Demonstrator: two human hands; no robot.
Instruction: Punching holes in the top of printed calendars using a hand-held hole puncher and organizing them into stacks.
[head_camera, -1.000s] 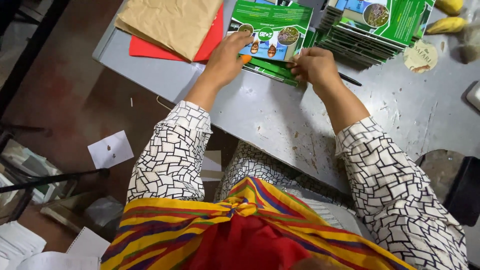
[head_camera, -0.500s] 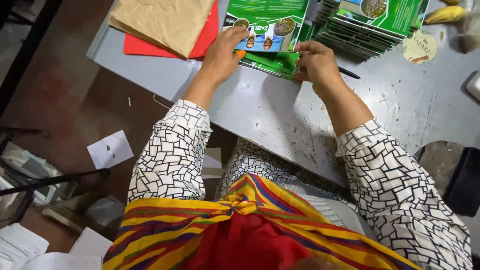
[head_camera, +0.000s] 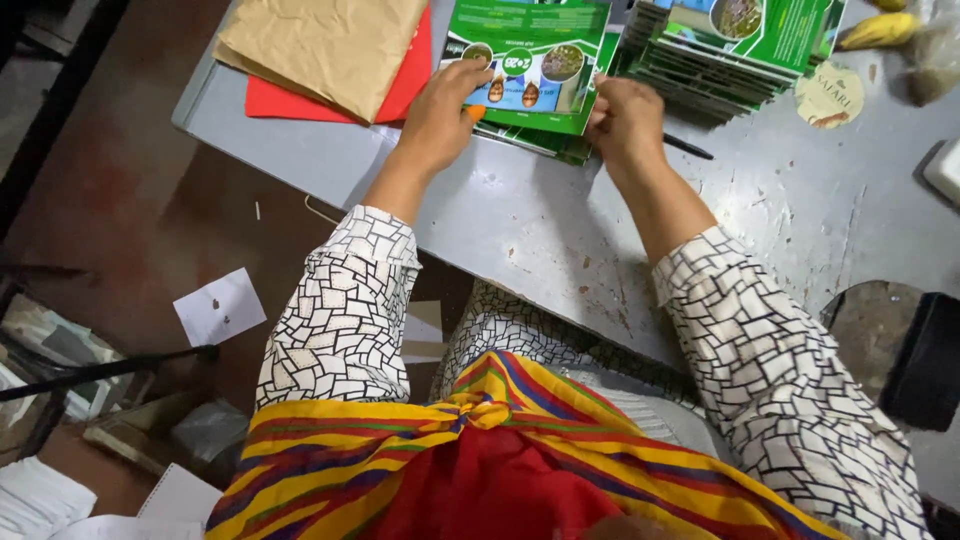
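A grey metal table (head_camera: 560, 230), scratched and spotted with white marks, runs across the upper part of the view above a dark reddish-brown floor (head_camera: 110, 200) littered with paper scraps (head_camera: 220, 307). At the table's left end a crumpled brown paper bag (head_camera: 320, 45) lies on top of a red folder (head_camera: 300, 100). Just right of these, the left hand (head_camera: 440, 115) rests palm down, its fingers pressing the left edge of a green printed carton flat (head_camera: 530, 60) that sits on a few more of the same kind. The right hand (head_camera: 625, 115) is curled at the flat's right edge, fingers closed into a loose fist against the cardboard; whether it actually pinches the edge cannot be told from here. So the flat lies between the two hands, touching both, at the far side of the table from the body. A black pen (head_camera: 688, 147) lies just beside the right wrist, and further right stands a tall stack of green carton flats (head_camera: 730, 50), then a round paper label (head_camera: 830, 95) and a yellow banana (head_camera: 880, 30). Compared with half a second ago, both hands have slid a little further up the table with the flat, and the right hand has closed tighter at its edge.
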